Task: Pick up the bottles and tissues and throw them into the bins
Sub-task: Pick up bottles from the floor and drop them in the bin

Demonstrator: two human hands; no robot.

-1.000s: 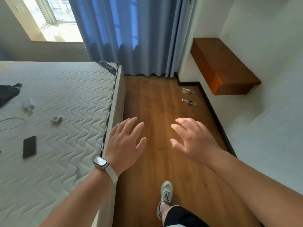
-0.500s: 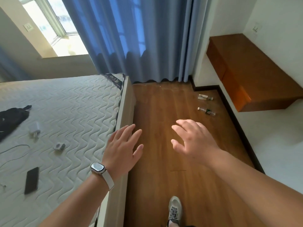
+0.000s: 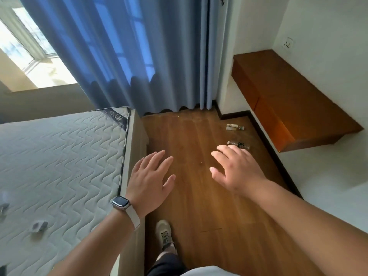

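Two small clear plastic bottles lie on their sides on the wooden floor near the right wall. The nearer bottle (image 3: pixel 239 144) has a dark label and lies just beyond my right hand's fingertips. The farther bottle (image 3: pixel 234 127) has a pale label and lies closer to the curtain. My right hand (image 3: pixel 237 168) is held out over the floor, fingers spread, holding nothing. My left hand (image 3: pixel 150 181), with a watch on the wrist, hovers open beside the bed's edge. No tissues or bins are in view.
A bare quilted mattress (image 3: pixel 59 166) fills the left, with small items on it. A wall-mounted wooden cabinet (image 3: pixel 288 100) juts out on the right above the bottles. Blue curtains (image 3: pixel 139 56) hang ahead. My shoe (image 3: pixel 164 234) is on the floor strip between the bed and the wall.
I have walked forward along the bed. The bottles and the cabinet now appear closer, and the nearer bottle sits just past my right fingertips. Both hands stay open.
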